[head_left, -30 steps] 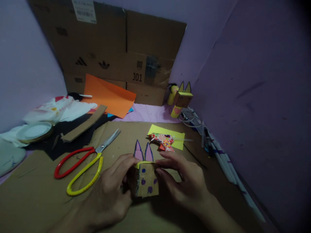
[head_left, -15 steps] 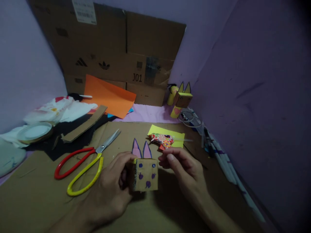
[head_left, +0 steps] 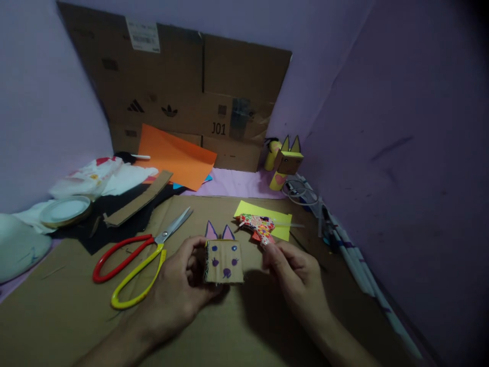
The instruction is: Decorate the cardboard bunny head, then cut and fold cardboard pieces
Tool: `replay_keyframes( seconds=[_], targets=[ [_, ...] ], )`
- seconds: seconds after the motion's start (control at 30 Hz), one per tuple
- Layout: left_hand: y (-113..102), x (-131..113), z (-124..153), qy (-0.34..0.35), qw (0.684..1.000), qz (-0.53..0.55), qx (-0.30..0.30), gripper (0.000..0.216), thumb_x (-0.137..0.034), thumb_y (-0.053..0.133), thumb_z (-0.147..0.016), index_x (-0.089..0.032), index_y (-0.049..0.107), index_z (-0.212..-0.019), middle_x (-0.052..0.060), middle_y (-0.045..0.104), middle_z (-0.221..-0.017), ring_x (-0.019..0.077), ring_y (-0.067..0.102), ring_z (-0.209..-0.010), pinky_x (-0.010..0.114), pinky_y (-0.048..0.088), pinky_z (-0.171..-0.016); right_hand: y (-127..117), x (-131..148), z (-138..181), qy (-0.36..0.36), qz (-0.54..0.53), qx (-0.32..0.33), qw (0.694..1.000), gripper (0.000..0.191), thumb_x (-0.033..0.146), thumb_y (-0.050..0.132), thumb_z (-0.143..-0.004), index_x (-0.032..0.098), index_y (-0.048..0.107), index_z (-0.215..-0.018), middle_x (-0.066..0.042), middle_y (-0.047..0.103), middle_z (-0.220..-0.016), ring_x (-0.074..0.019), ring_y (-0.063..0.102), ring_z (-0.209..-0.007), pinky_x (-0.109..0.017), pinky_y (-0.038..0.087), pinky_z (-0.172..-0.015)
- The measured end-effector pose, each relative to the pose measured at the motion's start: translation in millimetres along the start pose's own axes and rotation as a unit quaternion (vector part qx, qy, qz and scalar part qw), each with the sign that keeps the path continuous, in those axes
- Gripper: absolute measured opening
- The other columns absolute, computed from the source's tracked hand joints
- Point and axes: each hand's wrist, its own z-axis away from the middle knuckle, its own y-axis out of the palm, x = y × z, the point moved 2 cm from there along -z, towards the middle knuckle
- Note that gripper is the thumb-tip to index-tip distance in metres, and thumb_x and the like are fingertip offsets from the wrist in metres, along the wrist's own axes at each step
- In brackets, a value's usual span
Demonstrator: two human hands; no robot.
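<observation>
My left hand [head_left: 179,283] is closed around the side of a small cardboard box head [head_left: 224,261], which has a dotted purple face and two pink pointed ears outlined in dark blue. The face is turned towards me. To its right, my right hand [head_left: 296,272] has thumb and fingers pinched together; whether something small is between them, I cannot make out. Just beyond those fingertips lies a patterned hot glue gun [head_left: 255,224] on a yellow sheet [head_left: 283,230], its handle end partly behind the hand. Scissors [head_left: 147,260] with red and yellow handles lie open left of my left hand.
Cardboard [head_left: 198,326] covers the work surface. At the back right stands a cardboard animal figure [head_left: 289,162]. An orange sheet [head_left: 178,155] leans on a large cardboard panel [head_left: 168,66]. A cardboard strip [head_left: 139,199] and a round lid [head_left: 65,210] lie left; rolled paper tubes [head_left: 355,265] line the right wall.
The box head has tilted and shifted slightly up and left in my left hand. My right hand's fingers have closed into a pinch and lowered a little. The view has shifted slightly.
</observation>
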Motion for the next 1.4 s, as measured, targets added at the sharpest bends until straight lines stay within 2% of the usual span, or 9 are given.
replay_keyframes(
  seconds=[0.07, 0.17, 0.3, 0.43, 0.6, 0.83, 1.07, 1.2, 1.4],
  targets=[
    [0.3, 2.3, 0.1, 0.015, 1.0, -0.014, -0.005, 0.052, -0.016, 0.074, -0.066, -0.022, 0.043, -0.107, 0.003, 0.07, -0.092, 0.0189, 0.069, -0.081, 0.028, 0.058, -0.066, 0.0, 1.7, 0.5, -0.041, -0.004, -0.021, 0.999, 0.011, 0.028, 0.055, -0.084, 0.019, 0.061, -0.088, -0.003, 0.062, -0.082, -0.013, 0.057, -0.068, -0.025, 0.047, -0.06],
    [-0.3, 8.4, -0.1, 0.039, 0.998, -0.038, -0.025, 0.051, -0.013, 0.071, -0.067, -0.023, 0.042, -0.108, 0.003, 0.07, -0.091, 0.0195, 0.07, -0.08, 0.029, 0.058, -0.067, 3.6, -0.3, 2.0, -0.049, -0.045, -0.005, 0.998, 0.026, 0.027, 0.059, -0.082, 0.024, 0.057, -0.108, -0.007, 0.059, -0.113, -0.02, 0.058, -0.103, -0.037, 0.049, -0.089],
    [-0.5, 12.3, 2.0, 0.072, 0.994, -0.08, -0.035, 0.058, -0.011, 0.069, -0.067, -0.024, 0.038, -0.114, 0.005, 0.067, -0.101, 0.0218, 0.068, -0.088, 0.033, 0.058, -0.074, 18.7, -2.2, 6.2, 0.096, -0.236, 0.133, 0.958, 0.051, 0.046, 0.067, -0.075, 0.026, 0.048, -0.118, -0.011, 0.054, -0.124, -0.0256, 0.054, -0.116, -0.044, 0.048, -0.094],
    [2.7, 9.3, 7.6, 0.041, 0.992, -0.119, -0.026, 0.057, -0.011, 0.066, -0.069, -0.025, 0.034, -0.114, 0.006, 0.064, -0.105, 0.0228, 0.067, -0.092, 0.037, 0.057, -0.079, 31.7, 8.9, 10.2, 0.101, -0.324, 0.217, 0.915, 0.076, 0.046, 0.077, -0.064, 0.03, 0.038, -0.128, -0.009, 0.052, -0.128, -0.0249, 0.052, -0.118, -0.041, 0.047, -0.096],
    [2.5, 5.4, 9.5, 0.085, 0.992, -0.083, 0.041, 0.048, -0.011, 0.055, -0.074, -0.024, 0.037, -0.117, 0.008, 0.058, -0.111, 0.0203, 0.062, -0.096, 0.037, 0.052, -0.085, 34.0, 5.5, 9.8, 0.094, -0.265, 0.155, 0.947, 0.058, 0.034, 0.068, -0.072, 0.026, 0.042, -0.123, -0.01, 0.054, -0.126, -0.0258, 0.053, -0.116, -0.045, 0.044, -0.097],
    [-21.2, 1.5, 1.9, 0.1, 0.99, -0.083, -0.05, 0.04, -0.033, 0.06, -0.076, -0.021, 0.047, -0.112, 0.008, 0.053, -0.111, 0.0218, 0.057, -0.095, 0.037, 0.048, -0.082, 32.0, -1.5, 13.8, 0.096, -0.118, 0.167, 0.974, 0.06, 0.023, 0.071, -0.064, 0.025, 0.052, -0.12, -0.009, 0.062, -0.115, -0.027, 0.06, -0.103, -0.046, 0.05, -0.088],
    [-12.7, -33.7, 23.2, 0.373, 0.84, -0.342, -0.195, 0.015, -0.011, 0.058, -0.077, -0.018, 0.06, -0.09, 0.009, 0.054, -0.101, 0.0242, 0.05, -0.098, 0.043, 0.04, -0.084, 37.5, 7.7, 19.1, 0.071, -0.084, 0.151, 0.982, 0.06, 0.026, 0.072, -0.062, 0.023, 0.053, -0.119, -0.009, 0.058, -0.119, -0.0262, 0.057, -0.106, -0.047, 0.046, -0.093],
    [-6.3, -39.4, 27.2, 0.387, 0.836, -0.364, -0.137, 0.014, -0.009, 0.058, -0.076, -0.021, 0.061, -0.083, 0.001, 0.063, -0.078, 0.0185, 0.057, -0.076, 0.047, 0.035, -0.086, 39.4, 10.8, 21.4, 0.072, -0.068, 0.14, 0.985, 0.06, 0.024, 0.071, -0.061, 0.021, 0.052, -0.118, -0.01, 0.057, -0.119, -0.0253, 0.056, -0.107, -0.045, 0.046, -0.093],
    [-0.7, -36.7, 30.9, 0.366, 0.832, -0.396, -0.134, 0.016, -0.008, 0.055, -0.078, -0.022, 0.062, -0.08, -0.002, 0.067, -0.075, 0.0157, 0.06, -0.071, 0.053, 0.026, -0.098, 38.0, 12.6, 21.5, 0.039, -0.036, 0.126, 0.991, 0.059, 0.025, 0.069, -0.062, 0.02, 0.052, -0.118, -0.009, 0.057, -0.121, -0.0246, 0.053, -0.111, -0.042, 0.044, -0.096]
  ],
)
